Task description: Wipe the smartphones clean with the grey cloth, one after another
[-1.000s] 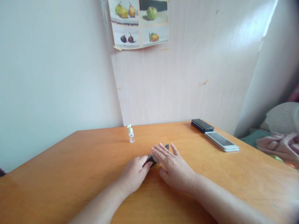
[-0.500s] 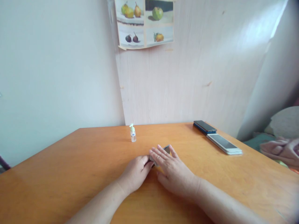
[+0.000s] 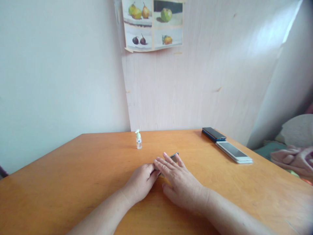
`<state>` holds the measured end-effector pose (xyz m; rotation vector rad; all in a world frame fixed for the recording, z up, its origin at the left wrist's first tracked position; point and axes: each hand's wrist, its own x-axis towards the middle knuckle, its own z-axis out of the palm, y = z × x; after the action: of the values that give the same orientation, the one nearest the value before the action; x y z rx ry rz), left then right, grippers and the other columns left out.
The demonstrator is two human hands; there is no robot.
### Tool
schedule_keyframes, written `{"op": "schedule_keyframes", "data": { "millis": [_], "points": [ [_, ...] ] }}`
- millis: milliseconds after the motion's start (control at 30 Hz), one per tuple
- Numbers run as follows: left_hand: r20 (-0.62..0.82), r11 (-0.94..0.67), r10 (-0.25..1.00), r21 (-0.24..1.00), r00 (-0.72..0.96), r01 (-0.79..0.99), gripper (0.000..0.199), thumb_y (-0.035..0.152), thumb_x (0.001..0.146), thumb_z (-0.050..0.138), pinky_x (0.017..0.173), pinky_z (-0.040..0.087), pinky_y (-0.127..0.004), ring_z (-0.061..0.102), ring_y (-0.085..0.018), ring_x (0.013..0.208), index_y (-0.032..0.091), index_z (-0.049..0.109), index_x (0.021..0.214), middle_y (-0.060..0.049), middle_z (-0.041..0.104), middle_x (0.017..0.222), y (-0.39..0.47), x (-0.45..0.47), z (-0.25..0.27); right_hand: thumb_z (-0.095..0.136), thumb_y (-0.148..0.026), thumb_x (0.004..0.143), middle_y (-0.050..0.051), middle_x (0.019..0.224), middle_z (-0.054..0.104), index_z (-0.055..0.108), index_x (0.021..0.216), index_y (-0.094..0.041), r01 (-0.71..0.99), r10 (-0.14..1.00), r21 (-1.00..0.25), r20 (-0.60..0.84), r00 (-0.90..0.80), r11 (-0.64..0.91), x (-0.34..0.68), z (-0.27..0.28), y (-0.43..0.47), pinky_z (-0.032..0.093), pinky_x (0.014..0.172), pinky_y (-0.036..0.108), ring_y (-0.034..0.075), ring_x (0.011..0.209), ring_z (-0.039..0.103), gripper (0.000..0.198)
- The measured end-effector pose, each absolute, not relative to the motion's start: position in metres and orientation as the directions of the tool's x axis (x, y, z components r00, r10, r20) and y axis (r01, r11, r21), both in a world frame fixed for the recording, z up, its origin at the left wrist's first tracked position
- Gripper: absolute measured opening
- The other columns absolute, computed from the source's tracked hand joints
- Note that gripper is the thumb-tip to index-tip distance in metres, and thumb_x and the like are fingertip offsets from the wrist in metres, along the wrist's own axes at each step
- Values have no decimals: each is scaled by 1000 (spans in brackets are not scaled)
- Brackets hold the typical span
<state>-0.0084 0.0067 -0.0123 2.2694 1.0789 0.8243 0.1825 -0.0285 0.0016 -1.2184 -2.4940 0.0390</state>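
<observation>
My left hand [image 3: 143, 180] grips the near left end of a thin, dark-edged phone [image 3: 174, 157], its thumb on top and fingers curled at the edge. The phone is held at a slant over the table and is mostly covered. My right hand [image 3: 178, 182] lies flat across the phone's upper face, its fingers stretched out and a little apart. Whether anything is between that palm and the phone is hidden. Beyond the hands stands a small clear pump bottle [image 3: 139, 142] with a pale green top.
On the wooden table [image 3: 73, 169], at the far right, are a dark phone [image 3: 214, 133] on a blue one and a white phone [image 3: 233, 152] atop another flat white device. Fruit pictures [image 3: 154, 26] hang on the wall behind. Crumpled cloth [image 3: 294, 160] lies beyond the right edge.
My right hand has slid slightly left over the phone, toward my left hand's fingertips. The left hand keeps its grip, and the view has shifted a touch.
</observation>
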Motion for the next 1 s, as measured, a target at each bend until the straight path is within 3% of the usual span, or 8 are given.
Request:
{"op": "schedule_keyframes", "data": {
  "millis": [200, 333, 467, 567, 667, 800, 900, 1000],
  "points": [
    [282, -544, 832, 581, 477, 606, 24, 31, 95, 45, 84, 47, -28, 65, -20, 90, 22, 66, 104, -4, 72, 99, 6, -8, -12, 44, -12, 78, 8, 153, 41, 41, 147, -18, 914, 899, -206, 347, -267, 350, 213, -4, -4, 9, 115, 65, 31, 146, 22, 69],
    [288, -556, 825, 571, 486, 604, 25, 30, 95, 44, 83, 46, -27, 64, -20, 91, 22, 66, 104, -4, 71, 99, 6, -8, -12, 43, -11, 84, 8, 148, 48, 50, 140, -21, 880, 854, -209, 412, -317, 427, 215, -11, 2, 24, 115, 56, 27, 142, 33, 57],
    [286, -551, 829, 567, 481, 612, 25, 31, 96, 43, 80, 46, -27, 63, -20, 89, 23, 66, 103, -4, 70, 97, 5, -8, -13, 43, -18, 92, 6, 140, 56, 56, 134, -26, 823, 795, -234, 487, -362, 518, 218, -14, 9, 30, 113, 52, 27, 139, 39, 45],
    [287, -549, 831, 559, 476, 622, 26, 31, 96, 43, 81, 46, -28, 63, -20, 90, 23, 66, 106, -4, 70, 98, 6, -8, -14, 41, -24, 94, 6, 126, 67, 65, 122, -26, 799, 821, -359, 505, -268, 482, 230, -14, 18, 40, 106, 46, 26, 128, 53, 37],
    [282, -549, 831, 551, 479, 628, 27, 32, 96, 42, 80, 45, -28, 63, -20, 89, 23, 66, 106, -4, 69, 97, 5, -8, -14, 44, -30, 92, 4, 103, 75, 68, 112, -25, 748, 879, -570, 475, -37, 340, 243, -13, 27, 50, 90, 39, 23, 100, 68, 31],
    [294, -555, 829, 539, 475, 634, 25, 33, 96, 43, 77, 45, -27, 63, -20, 87, 22, 65, 100, -4, 69, 94, 5, -8, -14, 54, -38, 87, 7, 96, 74, 61, 111, -20, 492, 870, -824, 435, 231, 281, 249, -7, 30, 52, 81, 36, 22, 88, 69, 31],
    [302, -556, 830, 526, 470, 644, 25, 33, 96, 43, 74, 45, -27, 62, -20, 84, 21, 64, 93, -4, 68, 90, 4, -7, -14, 59, -46, 84, 7, 89, 71, 56, 106, -17, 238, 912, -930, 335, 238, 280, 243, -4, 27, 52, 71, 32, 19, 74, 68, 36],
    [304, -558, 829, 517, 470, 649, 24, 33, 96, 43, 72, 44, -26, 62, -19, 82, 21, 63, 89, -4, 68, 87, 3, -6, -13, 60, -50, 82, 3, 77, 67, 56, 98, -17, 263, 937, -935, 291, 193, 236, 236, -9, 26, 49, 60, 29, 16, 61, 62, 36]
  ]
}}
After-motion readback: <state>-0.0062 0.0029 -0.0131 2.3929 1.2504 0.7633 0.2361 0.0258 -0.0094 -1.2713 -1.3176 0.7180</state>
